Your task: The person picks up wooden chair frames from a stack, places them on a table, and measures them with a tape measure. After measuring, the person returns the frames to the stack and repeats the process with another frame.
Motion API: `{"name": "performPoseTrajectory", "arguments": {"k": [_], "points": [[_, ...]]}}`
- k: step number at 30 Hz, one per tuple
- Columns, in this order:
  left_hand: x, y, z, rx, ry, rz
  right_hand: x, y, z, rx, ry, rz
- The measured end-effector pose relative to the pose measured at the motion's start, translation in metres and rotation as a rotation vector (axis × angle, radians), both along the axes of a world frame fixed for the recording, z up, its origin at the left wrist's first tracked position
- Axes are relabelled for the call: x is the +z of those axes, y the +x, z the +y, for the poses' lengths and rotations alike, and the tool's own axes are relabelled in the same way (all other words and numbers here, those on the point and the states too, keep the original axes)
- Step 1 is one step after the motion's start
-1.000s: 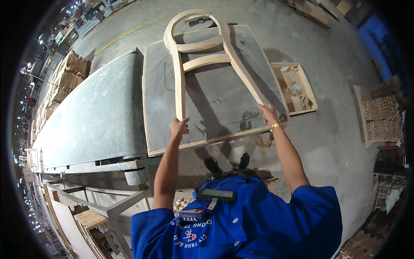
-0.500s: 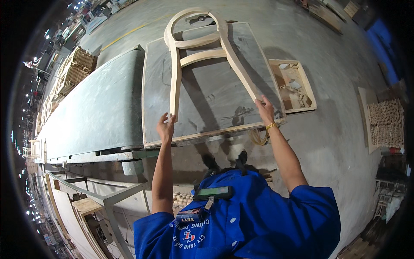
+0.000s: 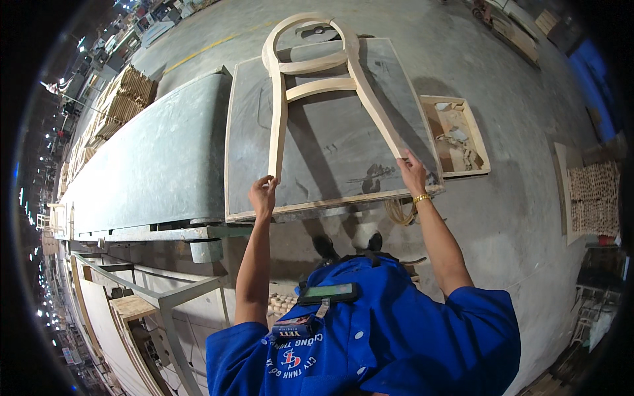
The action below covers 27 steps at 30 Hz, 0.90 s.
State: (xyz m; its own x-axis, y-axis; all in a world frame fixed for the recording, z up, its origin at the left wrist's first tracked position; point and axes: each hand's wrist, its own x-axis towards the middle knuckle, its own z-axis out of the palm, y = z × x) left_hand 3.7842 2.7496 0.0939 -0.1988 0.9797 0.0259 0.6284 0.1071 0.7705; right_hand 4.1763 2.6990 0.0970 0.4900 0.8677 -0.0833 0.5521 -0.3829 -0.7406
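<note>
A pale wooden chair back frame (image 3: 317, 88), with a round hoop at its far end, two crosspieces and two splayed legs, extends away from me over a dark-topped worktable (image 3: 330, 145). The end of its left leg is pinched in the fingers of my left hand (image 3: 263, 196). My right hand (image 3: 413, 174), below a gold band on the wrist, grips the end of the right leg. Through the hoop shows a dark, rounded thing (image 3: 317, 32) I cannot make out.
Left of the worktable runs a long grey-green bench (image 3: 155, 152). A shallow wooden box (image 3: 485, 148) with scraps stands at the right, near a coiled hose (image 3: 399, 211). Stacked wood pieces (image 3: 125, 96) lie far left, more (image 3: 594, 198) far right. A metal frame (image 3: 188, 294) is at lower left.
My left fingers, spread beside the left leg's end before, are now closed on it. The chair back frame and the surroundings sit slightly farther right in the picture.
</note>
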Motion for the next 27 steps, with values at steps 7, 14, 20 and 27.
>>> {"name": "performPoseTrajectory", "arguments": {"k": [7, 14, 20, 27], "points": [[-0.001, 0.0, -0.002, 0.021, 0.008, -0.006, -0.004, -0.001, 0.0, 0.003, 0.015, 0.013], [-0.002, -0.005, -0.005, 0.077, 0.028, -0.033, -0.004, -0.004, 0.001, -0.006, 0.031, 0.033], [0.013, 0.028, -0.016, -0.001, 0.294, -0.167, -0.002, 0.011, -0.024, -0.33, 0.067, 0.841], [0.032, 0.172, -0.079, -0.531, -0.644, -1.061, 0.004, -0.088, -0.073, 0.551, 0.261, -0.009]]}}
